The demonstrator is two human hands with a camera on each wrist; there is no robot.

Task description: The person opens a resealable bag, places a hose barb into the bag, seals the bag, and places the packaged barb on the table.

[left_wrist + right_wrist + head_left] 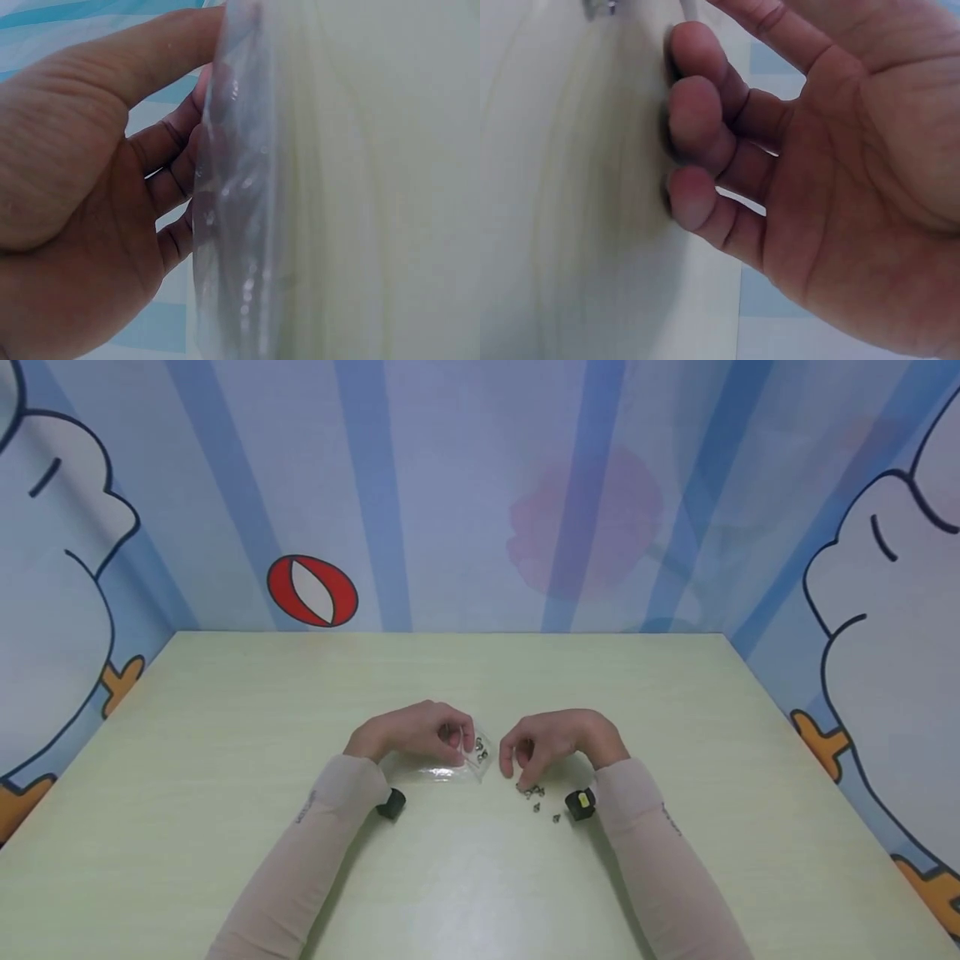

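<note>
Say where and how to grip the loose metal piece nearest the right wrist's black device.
Pinch the metal piece by its opposite sides from above, probably with the right hand: it is small and lies on the table, apart from the cluster. Its finer shape is too small to tell.

Head view bright, soft shadows; wrist views dimmer, blurry; plastic bag [241,202] glinting.

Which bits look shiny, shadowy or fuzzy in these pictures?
Head view: white glare on the clear bag, soft shadows on the table beside both sleeves; left wrist view: bright glints on the bag, blurry up close; right wrist view: a smudgy shadow beside the right hand.
</note>
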